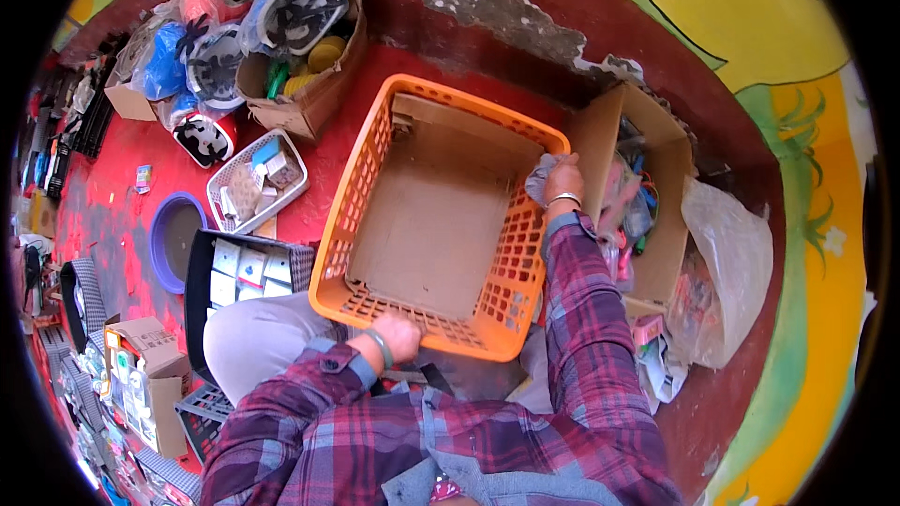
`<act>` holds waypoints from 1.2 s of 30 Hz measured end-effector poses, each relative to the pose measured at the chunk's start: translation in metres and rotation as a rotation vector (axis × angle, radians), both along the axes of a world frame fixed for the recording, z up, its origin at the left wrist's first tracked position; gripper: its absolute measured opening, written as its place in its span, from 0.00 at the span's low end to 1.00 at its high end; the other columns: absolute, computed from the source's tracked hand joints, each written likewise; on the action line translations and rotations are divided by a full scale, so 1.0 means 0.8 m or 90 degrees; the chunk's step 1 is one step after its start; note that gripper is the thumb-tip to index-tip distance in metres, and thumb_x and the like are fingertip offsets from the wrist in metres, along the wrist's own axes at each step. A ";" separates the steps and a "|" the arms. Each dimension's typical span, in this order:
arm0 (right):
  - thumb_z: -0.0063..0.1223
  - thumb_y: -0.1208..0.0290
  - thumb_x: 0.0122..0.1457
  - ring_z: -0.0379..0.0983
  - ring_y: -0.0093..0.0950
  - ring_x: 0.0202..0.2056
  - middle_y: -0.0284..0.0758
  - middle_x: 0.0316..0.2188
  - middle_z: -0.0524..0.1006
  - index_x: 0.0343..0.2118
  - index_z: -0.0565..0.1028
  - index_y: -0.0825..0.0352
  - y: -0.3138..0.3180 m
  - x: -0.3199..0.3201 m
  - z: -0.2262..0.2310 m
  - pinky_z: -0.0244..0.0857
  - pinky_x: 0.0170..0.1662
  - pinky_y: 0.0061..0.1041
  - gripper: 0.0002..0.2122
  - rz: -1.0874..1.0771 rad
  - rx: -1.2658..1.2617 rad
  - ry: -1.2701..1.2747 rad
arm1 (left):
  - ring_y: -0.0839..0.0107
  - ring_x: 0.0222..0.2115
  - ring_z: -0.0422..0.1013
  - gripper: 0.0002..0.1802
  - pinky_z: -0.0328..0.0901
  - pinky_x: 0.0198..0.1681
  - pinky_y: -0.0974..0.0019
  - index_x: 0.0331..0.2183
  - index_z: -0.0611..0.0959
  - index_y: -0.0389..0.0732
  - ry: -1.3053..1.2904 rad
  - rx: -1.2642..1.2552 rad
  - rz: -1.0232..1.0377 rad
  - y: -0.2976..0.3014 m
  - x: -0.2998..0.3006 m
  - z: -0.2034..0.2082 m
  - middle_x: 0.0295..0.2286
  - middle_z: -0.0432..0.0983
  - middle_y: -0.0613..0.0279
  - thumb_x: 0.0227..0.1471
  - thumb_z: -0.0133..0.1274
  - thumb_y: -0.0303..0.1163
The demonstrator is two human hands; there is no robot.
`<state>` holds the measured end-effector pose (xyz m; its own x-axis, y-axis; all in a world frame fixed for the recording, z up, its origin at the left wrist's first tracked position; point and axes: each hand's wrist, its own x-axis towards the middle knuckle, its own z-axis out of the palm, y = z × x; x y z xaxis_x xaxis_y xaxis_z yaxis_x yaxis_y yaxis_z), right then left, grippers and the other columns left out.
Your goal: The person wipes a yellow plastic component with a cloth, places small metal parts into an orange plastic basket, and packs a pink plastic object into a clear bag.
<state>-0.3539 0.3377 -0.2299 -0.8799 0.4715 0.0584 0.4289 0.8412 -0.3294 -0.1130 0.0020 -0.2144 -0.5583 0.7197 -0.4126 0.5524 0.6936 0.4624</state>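
Observation:
An orange plastic basket with perforated walls sits tilted in front of me, a flat piece of brown cardboard lining its bottom. My left hand is closed around the basket's near rim, left of its middle. At the far right corner my right hand grips a crumpled grey cloth pressed against the basket's right rim. Part of the cloth hangs inside the wall, and the right fingertips are partly hidden by it.
Right of the basket stands an open cardboard box of colourful items, beside a clear plastic bag. On the left are a white basket, a purple basin and a black crate of white boxes. Another filled carton stands behind.

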 end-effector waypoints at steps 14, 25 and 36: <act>0.34 0.61 0.59 0.73 0.38 0.33 0.40 0.28 0.76 0.30 0.76 0.66 -0.042 -0.116 0.005 0.64 0.35 0.40 0.17 -0.022 0.196 0.031 | 0.60 0.29 0.72 0.09 0.64 0.36 0.61 0.24 0.77 0.40 0.009 0.053 0.033 0.000 -0.002 0.007 0.24 0.76 0.55 0.36 0.48 0.33; 0.32 0.62 0.59 0.74 0.32 0.35 0.37 0.32 0.77 0.31 0.77 0.62 -0.214 -0.171 -0.003 0.67 0.36 0.34 0.17 0.267 0.185 0.031 | 0.61 0.25 0.72 0.11 0.65 0.30 0.62 0.24 0.77 0.38 0.041 0.111 0.012 -0.003 -0.005 0.003 0.21 0.74 0.57 0.33 0.49 0.33; 0.36 0.61 0.57 0.61 0.35 0.51 0.37 0.45 0.70 0.42 0.71 0.61 -0.346 -0.189 0.001 0.49 0.54 0.39 0.15 0.548 0.120 0.060 | 0.62 0.25 0.72 0.12 0.65 0.29 0.62 0.25 0.77 0.38 0.053 0.129 0.037 -0.003 0.001 0.004 0.20 0.74 0.58 0.33 0.49 0.33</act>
